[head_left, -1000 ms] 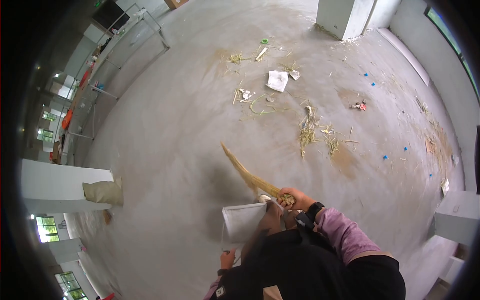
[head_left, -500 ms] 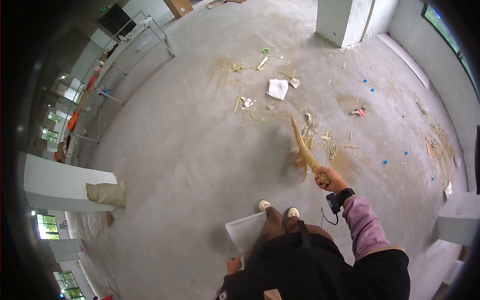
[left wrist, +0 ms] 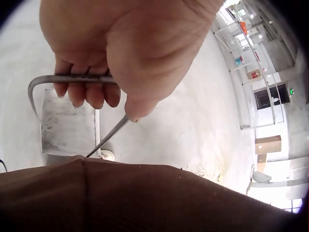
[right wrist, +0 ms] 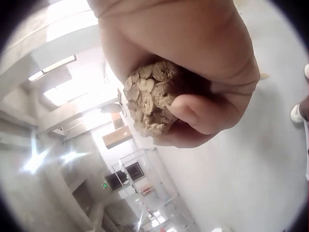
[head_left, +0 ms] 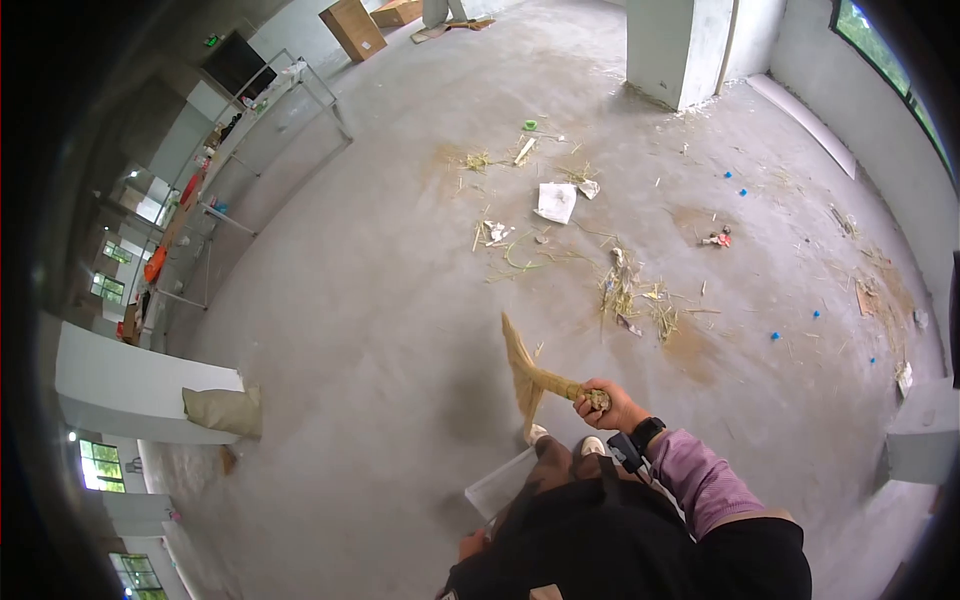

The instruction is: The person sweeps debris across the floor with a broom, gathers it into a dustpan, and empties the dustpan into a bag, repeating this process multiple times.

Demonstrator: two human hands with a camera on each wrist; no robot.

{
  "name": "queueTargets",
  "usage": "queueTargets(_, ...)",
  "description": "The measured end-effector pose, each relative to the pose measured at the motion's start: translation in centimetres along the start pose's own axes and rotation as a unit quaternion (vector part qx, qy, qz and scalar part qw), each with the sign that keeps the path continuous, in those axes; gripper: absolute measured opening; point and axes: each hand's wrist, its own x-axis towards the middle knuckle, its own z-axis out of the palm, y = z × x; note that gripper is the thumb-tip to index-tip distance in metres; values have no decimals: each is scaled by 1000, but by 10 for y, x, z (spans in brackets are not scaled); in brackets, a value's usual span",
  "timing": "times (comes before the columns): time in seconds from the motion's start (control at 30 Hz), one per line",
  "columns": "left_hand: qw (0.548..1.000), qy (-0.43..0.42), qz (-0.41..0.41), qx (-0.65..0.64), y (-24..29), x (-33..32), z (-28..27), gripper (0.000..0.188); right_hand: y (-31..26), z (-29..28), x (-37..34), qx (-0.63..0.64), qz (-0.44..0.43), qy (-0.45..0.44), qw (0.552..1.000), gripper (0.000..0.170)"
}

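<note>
My right hand [head_left: 618, 405] grips a straw broom [head_left: 560, 384] by its thick handle, fingers wrapped around it. In the head view the broom's flared bristles [head_left: 522, 365] point left, just ahead of the feet. The right wrist view shows the bundled stalk end [right wrist: 147, 99] of the handle poking out of the fist. Low beside the legs, my left hand [left wrist: 130, 53] holds the thin metal handle [left wrist: 72, 79] of a dustpan [left wrist: 67, 123], its fingers curled over the bar. From the head that dustpan is partly hidden by the leg and dark clothing.
Loose straw [head_left: 625, 290] lies ahead on the concrete floor, with a white sheet [head_left: 556, 203], a red scrap [head_left: 718, 238] and several blue bits [head_left: 775, 337]. A pillar [head_left: 670, 55] stands at the back, a sack [head_left: 222, 410] at left by a white block, and a long table frame [head_left: 250, 125] beyond.
The broom swung right and forward to the straw, then came back left, closer to the feet. A small dark scrap now shows beside the straw pile. The dustpan shifted slightly right, more hidden.
</note>
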Motion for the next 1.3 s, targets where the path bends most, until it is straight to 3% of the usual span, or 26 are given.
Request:
queueTargets(0.07, 996, -4, 38, 77, 17, -11, -11, 23, -1, -3, 3, 63, 6, -2, 998, 22)
queueTargets(0.17, 998, 1, -34, -62, -18, 5, -2, 30, -11, -19, -12, 116, 2, -6, 993, 24)
queueTargets(0.27, 981, -10, -173, -89, 12, 1, -15, 31, -25, -27, -38, 128, -33, -32, 991, 24)
queueTargets(0.33, 992, -12, -129, 13, 46, -11, -32, 32, -28, -13, -51, 127, -62, -10, 990, 24)
queueTargets(0.4, 994, -12, -107, 2, 46, -1, -39, 33, -34, -2, -47, 76, -105, 37, 991, 23)
queueTargets(0.47, 986, -12, -103, -128, 23, 18, -40, 36, -39, 18, -34, 17, -132, 73, 988, 21)
queueTargets(0.57, 988, 10, 109, -105, 16, 25, -53, 39, -31, 48, -2, -65, -127, 128, 981, 19)
queueTargets(0.6, 989, 7, 100, -110, 14, 30, -57, 38, -16, 66, 11, -111, -136, 145, 974, 19)
queueTargets(0.73, 986, -9, -72, -153, 17, 58, -77, 36, 24, 99, 64, -238, -86, 175, 952, 15)
queueTargets(0.83, 972, -14, -153, -176, 27, 67, -95, 36, 28, 119, 95, -265, -28, 161, 950, 17)
queueTargets(1.0, 932, -6, -291, -218, 73, 58, -140, 39, 49, 190, 138, -290, 43, 67, 954, 16)
queueTargets(1.03, 964, -12, -166, -207, 35, 75, -124, 38, 45, 179, 160, -225, 96, 55, 968, 18)
queueTargets(1.1, 977, -9, 98, -191, -38, 106, -93, 37, 45, 155, 213, -325, 99, 11, 940, 19)
queueTargets(1.2, 983, 2, -9, -185, -17, 149, -125, 37, 42, 147, 296, -394, 114, -8, 912, 19)
queueTargets(1.3, 979, 8, -75, -188, 2, 184, -156, 37, 36, 140, 373, -395, 112, 9, 912, 19)
